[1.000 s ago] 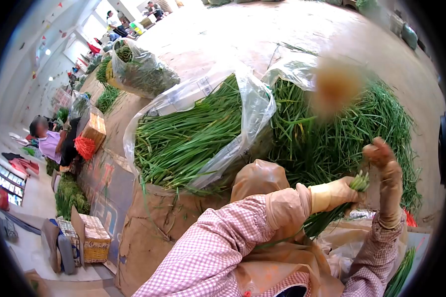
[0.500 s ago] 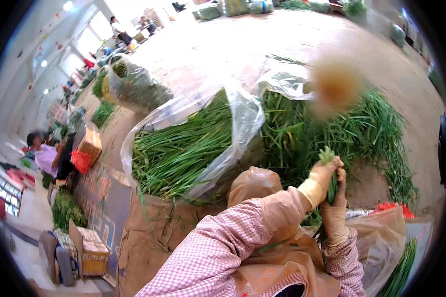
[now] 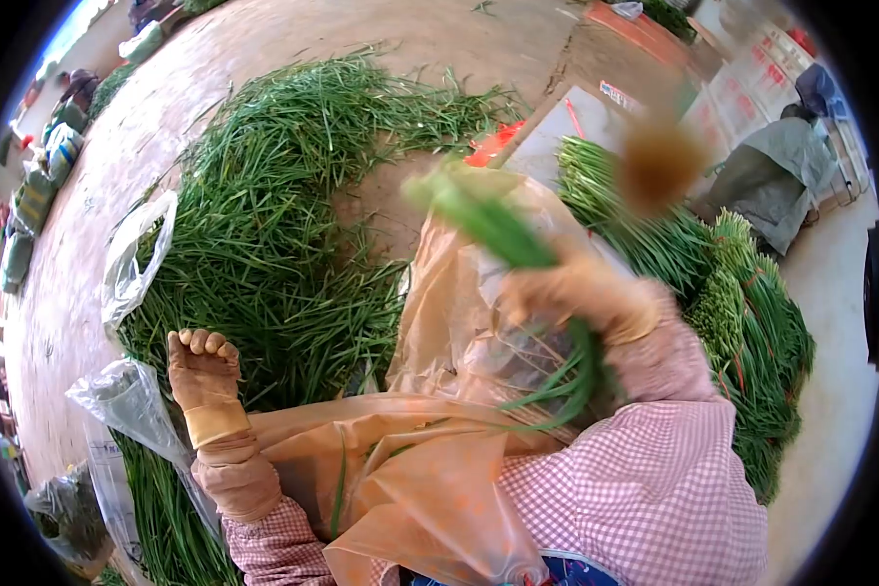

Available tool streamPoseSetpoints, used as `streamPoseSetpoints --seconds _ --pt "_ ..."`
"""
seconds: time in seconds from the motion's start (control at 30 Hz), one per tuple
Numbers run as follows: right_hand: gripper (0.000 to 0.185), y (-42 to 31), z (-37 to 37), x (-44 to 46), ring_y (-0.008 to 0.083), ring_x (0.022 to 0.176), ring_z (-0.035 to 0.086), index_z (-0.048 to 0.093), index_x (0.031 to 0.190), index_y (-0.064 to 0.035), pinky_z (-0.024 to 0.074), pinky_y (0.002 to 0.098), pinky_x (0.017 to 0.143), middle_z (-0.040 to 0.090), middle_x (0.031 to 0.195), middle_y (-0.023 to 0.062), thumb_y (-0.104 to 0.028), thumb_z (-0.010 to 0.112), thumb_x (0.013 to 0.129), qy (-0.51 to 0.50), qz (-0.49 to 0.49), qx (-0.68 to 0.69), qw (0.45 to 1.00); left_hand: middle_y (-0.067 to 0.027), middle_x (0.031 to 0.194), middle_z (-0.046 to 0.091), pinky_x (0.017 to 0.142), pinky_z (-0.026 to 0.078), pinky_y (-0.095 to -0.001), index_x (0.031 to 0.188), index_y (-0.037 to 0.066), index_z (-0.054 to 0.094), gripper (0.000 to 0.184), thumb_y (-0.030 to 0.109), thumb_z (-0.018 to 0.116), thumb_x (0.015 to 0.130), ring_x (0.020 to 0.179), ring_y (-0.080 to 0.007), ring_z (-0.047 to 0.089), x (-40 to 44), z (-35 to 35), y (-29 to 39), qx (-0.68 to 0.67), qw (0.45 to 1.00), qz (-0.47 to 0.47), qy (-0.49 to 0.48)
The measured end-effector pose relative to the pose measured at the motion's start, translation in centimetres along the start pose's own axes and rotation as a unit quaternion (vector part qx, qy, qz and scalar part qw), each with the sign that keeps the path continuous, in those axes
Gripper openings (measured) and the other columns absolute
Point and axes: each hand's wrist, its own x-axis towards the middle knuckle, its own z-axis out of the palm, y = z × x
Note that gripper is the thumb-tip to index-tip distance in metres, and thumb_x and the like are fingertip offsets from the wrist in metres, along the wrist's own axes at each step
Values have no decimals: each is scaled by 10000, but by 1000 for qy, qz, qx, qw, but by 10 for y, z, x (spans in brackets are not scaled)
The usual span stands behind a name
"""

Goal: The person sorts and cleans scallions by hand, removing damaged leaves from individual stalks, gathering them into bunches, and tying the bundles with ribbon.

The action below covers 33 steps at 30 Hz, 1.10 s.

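My gloved right hand (image 3: 581,293), blurred by motion, is closed around a bunch of long green stalks (image 3: 493,220). The pale end of the bunch points up and left, while its thin green ends hang down in a curve below the hand. On the left, my gloved left hand (image 3: 205,366) is raised with its fingers curled in, and no object shows in it. It is nearest to a big loose heap of green stalks and leaves (image 3: 264,205). An orange-tinted plastic apron (image 3: 410,479) covers my lap.
Bundled green stalks (image 3: 645,234) lie on the right, with more tied bundles (image 3: 752,342) beside them. A clear plastic bag (image 3: 127,391) of stalks stands at lower left. Grey sheeting (image 3: 772,181) and white boxes (image 3: 752,88) are at upper right.
My view has turned right. My hands, together on the bunch before, are now apart: the right has carried it rightward, and the left has let go.
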Motion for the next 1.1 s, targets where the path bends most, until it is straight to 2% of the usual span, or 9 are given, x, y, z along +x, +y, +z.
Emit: streamPoseSetpoints --seconds 0.1,0.17,0.23,0.3,0.4,0.5,0.63,0.8,1.1 --pt "683 7 -84 -6 108 757 558 376 1384 -41 471 236 670 622 1078 80 -200 708 808 153 -80 -116 978 11 720 515 615 471 -337 857 134 555 260 360 477 958 693 -182 515 5 -1 -5 21 999 -17 -17" --pt "680 28 -148 3 173 948 559 389 1383 -70 457 277 805 596 1168 105 -275 699 813 256 -218 -366 868 11 718 520 613 474 -333 865 131 559 257 357 480 958 689 -181 523 6 -1 -4 33 999 -22 -3" --pt "682 53 -199 16 238 1139 560 402 1382 -99 444 319 939 570 1259 129 -350 691 818 317 -218 -491 782 11 707 526 607 484 -324 880 122 571 250 346 490 956 680 -179 542 7 -4 -4 54 998 -21 18" --pt "676 67 -229 26 256 1144 559 410 1381 -121 444 325 940 555 1273 146 -379 681 818 343 -146 -542 753 10 708 535 608 487 -325 882 119 583 258 351 494 953 684 -179 546 9 -8 -3 61 998 -25 20" --pt "712 107 -240 53 326 1073 566 340 1414 -177 447 368 915 564 1210 144 -521 577 838 313 -227 -696 605 11 713 555 610 493 -327 890 116 611 274 362 505 946 692 -180 557 12 -15 -5 81 995 -33 47" --pt "756 143 -228 79 345 1227 429 292 1436 -186 333 488 1009 423 1357 156 -620 474 843 259 -134 -695 657 15 723 574 613 500 -326 899 114 635 283 369 519 937 701 -181 569 10 -10 -8 117 987 -38 99" --pt "819 165 -241 84 340 1312 335 254 1453 -164 256 487 1067 373 1413 163 -609 518 819 277 -144 -616 723 20 742 584 621 510 -319 943 112 637 277 362 520 938 710 -170 574 2 -3 -11 164 976 -36 141" --pt "810 124 -203 45 333 1260 395 275 1441 -143 285 485 1042 417 1370 154 -483 622 793 299 -143 -596 732 21 764 588 628 510 -304 1032 110 624 291 361 505 948 719 -154 573 7 2 -16 196 971 -43 132" --pt "336 49 -22 39 300 949 572 585 1109 -98 418 419 891 624 1022 89 -160 671 791 346 -494 -382 700 28 806 558 668 485 -296 1221 86 537 371 346 455 969 736 -142 530 25 -15 -21 175 980 -76 56"
